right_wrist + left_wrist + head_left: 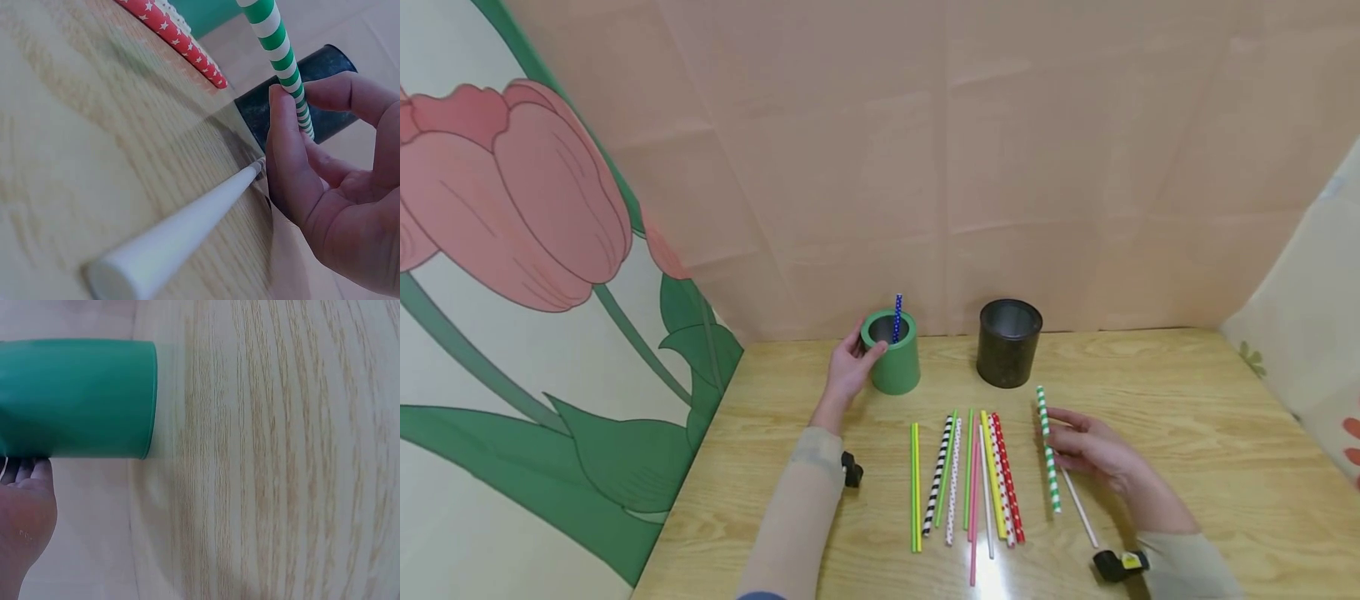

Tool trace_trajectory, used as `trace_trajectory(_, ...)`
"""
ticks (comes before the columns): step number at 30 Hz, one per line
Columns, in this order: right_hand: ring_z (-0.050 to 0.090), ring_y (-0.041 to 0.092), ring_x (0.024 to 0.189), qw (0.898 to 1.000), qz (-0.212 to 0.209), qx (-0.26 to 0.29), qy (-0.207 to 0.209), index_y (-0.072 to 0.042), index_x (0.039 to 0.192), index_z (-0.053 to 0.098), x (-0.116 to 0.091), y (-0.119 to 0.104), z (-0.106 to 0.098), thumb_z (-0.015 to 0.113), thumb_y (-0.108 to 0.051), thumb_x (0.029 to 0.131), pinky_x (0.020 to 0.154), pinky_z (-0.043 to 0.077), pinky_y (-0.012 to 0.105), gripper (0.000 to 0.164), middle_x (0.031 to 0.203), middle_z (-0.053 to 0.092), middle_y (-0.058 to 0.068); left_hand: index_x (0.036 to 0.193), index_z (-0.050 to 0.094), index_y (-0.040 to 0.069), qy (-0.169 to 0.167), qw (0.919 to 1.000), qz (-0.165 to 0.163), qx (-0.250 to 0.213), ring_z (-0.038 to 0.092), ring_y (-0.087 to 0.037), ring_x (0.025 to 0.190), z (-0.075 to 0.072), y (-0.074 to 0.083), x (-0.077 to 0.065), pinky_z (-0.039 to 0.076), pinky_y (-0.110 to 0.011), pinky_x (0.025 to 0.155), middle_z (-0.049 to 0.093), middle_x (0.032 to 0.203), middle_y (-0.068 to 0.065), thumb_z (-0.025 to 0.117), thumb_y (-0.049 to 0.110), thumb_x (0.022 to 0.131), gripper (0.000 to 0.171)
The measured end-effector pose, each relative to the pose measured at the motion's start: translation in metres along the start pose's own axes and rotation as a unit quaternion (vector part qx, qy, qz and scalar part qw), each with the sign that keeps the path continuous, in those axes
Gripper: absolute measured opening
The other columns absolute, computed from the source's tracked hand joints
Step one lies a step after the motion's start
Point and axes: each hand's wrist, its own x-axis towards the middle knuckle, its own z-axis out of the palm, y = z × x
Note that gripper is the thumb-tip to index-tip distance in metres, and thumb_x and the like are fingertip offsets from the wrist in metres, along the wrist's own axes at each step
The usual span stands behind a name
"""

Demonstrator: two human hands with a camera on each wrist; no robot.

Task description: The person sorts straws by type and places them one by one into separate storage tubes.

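Observation:
At the back of the table, my left hand [847, 372] grips the left side of a green cylindrical cup [897, 372], thumb near its rim. A dark blue dotted straw [898, 312] stands in that cup. On the right, my right hand [1101, 450] pinches a green-and-white striped paper straw [290, 72] between thumb and fingers. In the right wrist view this straw is raised off the wood. Below that hand lies a white straw [181, 231], apart from the others. The left wrist view shows the green cup's side [81, 397] with some fingers partly hidden behind it.
A black cylindrical cup [1006, 358] stands right of the green one, near the back wall. Several loose straws lie side by side mid-table, among them a yellow straw [992, 475], a black-and-white striped straw [937, 475] and a red starred straw [1008, 479].

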Motion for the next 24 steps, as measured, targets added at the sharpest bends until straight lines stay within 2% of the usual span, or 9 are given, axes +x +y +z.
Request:
trace_trajectory(5,0.073,0.012,0.094,1.0,0.0,0.0,0.0,0.014,0.163,0.011,-0.001,-0.0016,-0.0001,0.063,-0.003,0.104,0.082,0.066,0.029,0.08,0.118,0.074,-0.003,0.165,0.037,0.005,-0.003,1.0,0.0,-0.001,0.035,-0.029,0.157,0.0003,0.0001,0.0003,0.032,-0.039,0.128,0.036,0.171,-0.013,0.081,0.023,0.099,0.082)
trace_trajectory(13,0.073,0.013,0.096,1.0,0.001,-0.001,0.001,0.013,0.164,0.011,-0.0015,-0.0015,-0.002,0.062,-0.003,0.106,0.084,0.066,0.03,0.079,0.119,0.075,-0.004,0.165,0.036,0.004,-0.003,1.0,0.004,-0.001,0.035,-0.03,0.157,0.0014,0.0017,-0.0004,0.032,-0.039,0.128,0.035,0.171,-0.014,0.079,0.021,0.101,0.079)
trace_trajectory(20,0.073,0.012,0.096,1.0,0.002,-0.002,0.002,0.011,0.164,0.012,-0.0021,-0.0022,-0.0043,0.062,-0.005,0.106,0.084,0.065,0.03,0.078,0.119,0.076,-0.004,0.164,0.04,0.012,0.002,1.0,0.005,-0.007,0.036,-0.029,0.156,0.0017,-0.0005,0.001,0.033,-0.038,0.127,0.037,0.17,-0.012,0.081,0.024,0.098,0.078)
trace_trajectory(24,0.073,0.013,0.099,1.0,-0.005,-0.011,0.006,0.012,0.164,0.014,-0.0036,-0.0031,-0.0052,0.062,-0.006,0.107,0.086,0.065,0.031,0.077,0.12,0.075,-0.004,0.164,0.04,0.011,0.002,0.9999,0.001,-0.011,0.037,-0.029,0.156,0.002,-0.0009,0.0009,0.034,-0.037,0.127,0.037,0.17,-0.013,0.081,0.023,0.098,0.079)
